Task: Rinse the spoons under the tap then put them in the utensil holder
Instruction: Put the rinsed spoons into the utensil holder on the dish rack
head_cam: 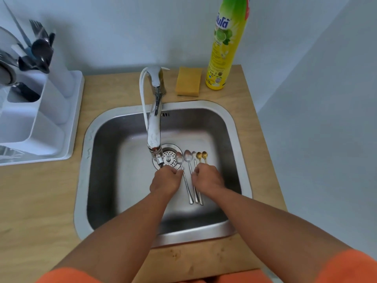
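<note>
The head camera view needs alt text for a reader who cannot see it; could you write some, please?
Two bare hands, left hand and right hand, reach down over five spoons lying side by side in a steel sink beside the tap. A white utensil holder stands on the counter at left.

We see a home kitchen: steel sink [228,127], tap [154,119], sponge [188,81], dish soap [225,48] beyond the hands [166,179].

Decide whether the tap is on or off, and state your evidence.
Off, as far as the view shows: no water stream falls from the tap spout, and the spoons lie side by side on the sink floor near the drain.
</note>
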Available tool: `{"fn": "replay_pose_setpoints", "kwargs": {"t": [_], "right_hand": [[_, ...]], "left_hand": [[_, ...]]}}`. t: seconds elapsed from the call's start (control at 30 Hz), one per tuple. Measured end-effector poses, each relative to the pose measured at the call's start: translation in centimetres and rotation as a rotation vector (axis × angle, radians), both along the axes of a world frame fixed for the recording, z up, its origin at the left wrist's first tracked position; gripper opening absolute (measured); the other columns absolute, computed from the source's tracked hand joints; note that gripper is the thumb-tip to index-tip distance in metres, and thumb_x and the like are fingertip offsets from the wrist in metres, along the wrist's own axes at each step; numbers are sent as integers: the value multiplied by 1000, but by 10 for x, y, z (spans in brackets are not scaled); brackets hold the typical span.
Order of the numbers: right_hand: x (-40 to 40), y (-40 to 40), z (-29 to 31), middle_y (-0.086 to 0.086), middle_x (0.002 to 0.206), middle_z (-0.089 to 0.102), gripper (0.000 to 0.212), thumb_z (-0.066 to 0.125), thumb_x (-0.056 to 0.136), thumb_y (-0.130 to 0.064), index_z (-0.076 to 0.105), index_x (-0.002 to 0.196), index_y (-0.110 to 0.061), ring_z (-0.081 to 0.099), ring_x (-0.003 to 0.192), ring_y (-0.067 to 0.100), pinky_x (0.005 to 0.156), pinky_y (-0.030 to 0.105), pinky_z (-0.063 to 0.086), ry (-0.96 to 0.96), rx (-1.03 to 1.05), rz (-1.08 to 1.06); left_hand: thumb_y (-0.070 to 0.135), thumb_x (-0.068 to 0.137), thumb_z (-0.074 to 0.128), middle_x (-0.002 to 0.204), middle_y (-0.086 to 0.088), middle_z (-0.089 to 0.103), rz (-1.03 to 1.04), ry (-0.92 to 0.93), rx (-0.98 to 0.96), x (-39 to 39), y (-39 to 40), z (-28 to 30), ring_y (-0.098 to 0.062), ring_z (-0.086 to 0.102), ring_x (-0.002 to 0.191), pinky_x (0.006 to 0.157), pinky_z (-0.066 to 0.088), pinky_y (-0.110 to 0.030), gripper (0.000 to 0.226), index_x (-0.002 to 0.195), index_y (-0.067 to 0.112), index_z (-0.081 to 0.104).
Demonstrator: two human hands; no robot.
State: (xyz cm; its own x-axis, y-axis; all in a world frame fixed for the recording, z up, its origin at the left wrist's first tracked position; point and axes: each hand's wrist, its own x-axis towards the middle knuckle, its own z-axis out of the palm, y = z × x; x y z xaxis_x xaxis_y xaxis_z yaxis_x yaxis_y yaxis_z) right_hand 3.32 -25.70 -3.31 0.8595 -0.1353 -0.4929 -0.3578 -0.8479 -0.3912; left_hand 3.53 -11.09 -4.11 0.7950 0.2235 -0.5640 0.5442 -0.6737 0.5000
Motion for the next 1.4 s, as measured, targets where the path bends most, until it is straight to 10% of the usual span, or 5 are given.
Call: {"fn": "replay_pose_setpoints", "kwargs": {"t": [0.3, 0.53, 0.8, 0.93, 1.4], "right_hand": [[11, -4, -4, 4, 105, 74, 21, 57, 97, -35, 72, 103, -22, 69, 95, 27, 73, 33, 55, 30, -16, -7], [16, 1, -7, 5, 106, 73, 20, 56, 96, -33, 71, 102, -21, 69, 95, 29, 67, 29, 47, 50, -46, 13], [16, 16, -20, 9, 103, 71, 19, 60, 94, -31, 69, 98, -15, 68, 91, 29, 71, 31, 54, 82, -86, 21], [15, 24, -23, 7, 100, 68, 14, 63, 96, -30, 61, 88, -18, 61, 81, 26, 66, 29, 42, 59, -110, 34], [-1, 54, -14, 0, 83, 56, 18, 55, 90, -34, 52, 81, -19, 56, 72, 18, 55, 28, 39, 139, 20, 175]], "left_hand": [[35, 89, 71, 64, -5, 62, -61, 87, 77, 8, -14, -7, -27, 63, 65, 61, 44, -29, 43, 54, 15, 57], [30, 87, 65, 86, -14, 72, -76, 156, -8, 2, -10, -7, -33, 73, 81, 72, 61, -40, 27, 88, 3, 67], [25, 94, 56, 77, -8, 67, -52, 167, -118, -9, 24, 0, -25, 63, 69, 64, 55, -35, 24, 72, 14, 58], [21, 95, 53, 80, -6, 71, 40, 117, -224, -13, 51, 18, -19, 63, 58, 44, 49, -26, 12, 83, 19, 51], [25, 98, 61, 86, -10, 74, 252, -347, -213, -20, 165, 133, -20, 70, 69, 59, 53, -34, 14, 91, 13, 58]]}}
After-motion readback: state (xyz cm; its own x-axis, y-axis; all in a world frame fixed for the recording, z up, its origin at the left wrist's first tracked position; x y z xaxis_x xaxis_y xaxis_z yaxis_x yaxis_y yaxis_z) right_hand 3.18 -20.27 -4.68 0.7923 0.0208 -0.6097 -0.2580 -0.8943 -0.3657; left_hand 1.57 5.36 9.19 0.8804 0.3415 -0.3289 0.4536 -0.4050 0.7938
